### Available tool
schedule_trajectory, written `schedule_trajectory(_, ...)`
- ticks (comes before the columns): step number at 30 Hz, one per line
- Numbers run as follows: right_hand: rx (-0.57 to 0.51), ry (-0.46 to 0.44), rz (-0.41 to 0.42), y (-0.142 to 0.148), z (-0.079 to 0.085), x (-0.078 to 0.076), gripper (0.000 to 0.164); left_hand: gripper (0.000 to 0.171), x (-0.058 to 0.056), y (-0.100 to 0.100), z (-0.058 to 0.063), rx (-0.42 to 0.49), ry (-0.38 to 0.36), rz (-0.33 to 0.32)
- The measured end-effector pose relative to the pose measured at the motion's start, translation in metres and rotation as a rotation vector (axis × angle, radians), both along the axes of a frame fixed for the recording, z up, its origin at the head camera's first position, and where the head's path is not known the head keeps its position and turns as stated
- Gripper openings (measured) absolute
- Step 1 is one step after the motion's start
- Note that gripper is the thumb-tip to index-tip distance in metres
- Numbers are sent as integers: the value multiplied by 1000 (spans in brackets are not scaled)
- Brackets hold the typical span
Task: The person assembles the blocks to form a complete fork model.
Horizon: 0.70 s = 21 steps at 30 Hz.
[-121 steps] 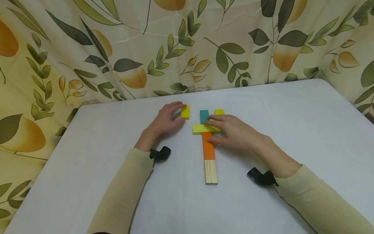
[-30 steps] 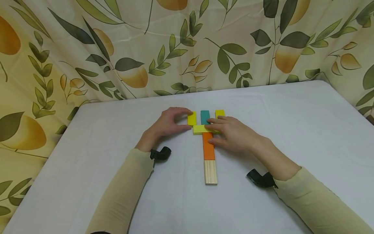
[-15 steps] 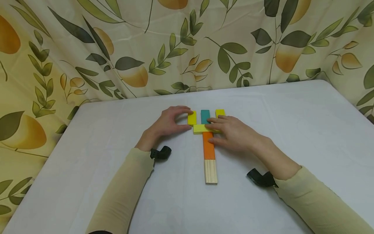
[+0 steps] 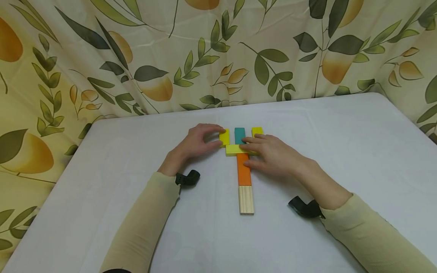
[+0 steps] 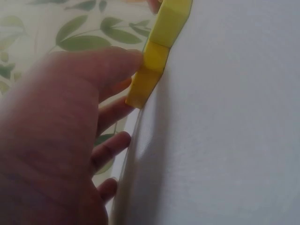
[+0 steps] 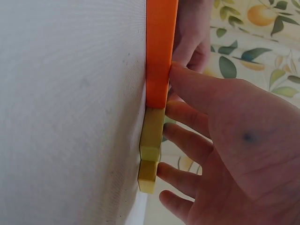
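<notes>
My left hand (image 4: 196, 142) pinches a small yellow block (image 4: 224, 137) between thumb and fingers. That block lies at the left end of a pale yellow crosswise block (image 4: 234, 150); in the left wrist view the yellow block (image 5: 151, 70) touches it. My right hand (image 4: 278, 156) rests on the row with its fingers spread, hiding the crosswise block's right end. Its thumb touches the orange block (image 4: 243, 172), also seen in the right wrist view as an orange block (image 6: 158, 56). Above the crossbar stand a teal block (image 4: 239, 135) and another yellow block (image 4: 257, 131), partly hidden by fingers.
A plain wooden block (image 4: 246, 200) continues the line below the orange one. All lies on a white cloth-covered table (image 4: 191, 231). Behind hangs a leaf-and-fruit patterned curtain (image 4: 239, 87). Each wrist wears a black camera.
The left hand has slid its yellow block right and nearer, up to the crosswise block. Most recently its thumb shifted from past the near end onto the block. The right hand stays nearly still.
</notes>
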State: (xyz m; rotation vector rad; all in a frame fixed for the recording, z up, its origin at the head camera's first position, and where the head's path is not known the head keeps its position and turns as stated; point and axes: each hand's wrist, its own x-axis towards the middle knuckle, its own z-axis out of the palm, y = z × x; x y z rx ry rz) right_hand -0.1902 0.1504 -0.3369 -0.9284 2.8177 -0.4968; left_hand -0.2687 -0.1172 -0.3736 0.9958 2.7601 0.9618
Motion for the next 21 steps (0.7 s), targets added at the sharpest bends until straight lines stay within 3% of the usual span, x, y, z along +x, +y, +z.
schedule_trajectory(21, 5, -5, -1, -1, 0, -1, 52, 42, 0, -1, -1, 4, -5, 1)
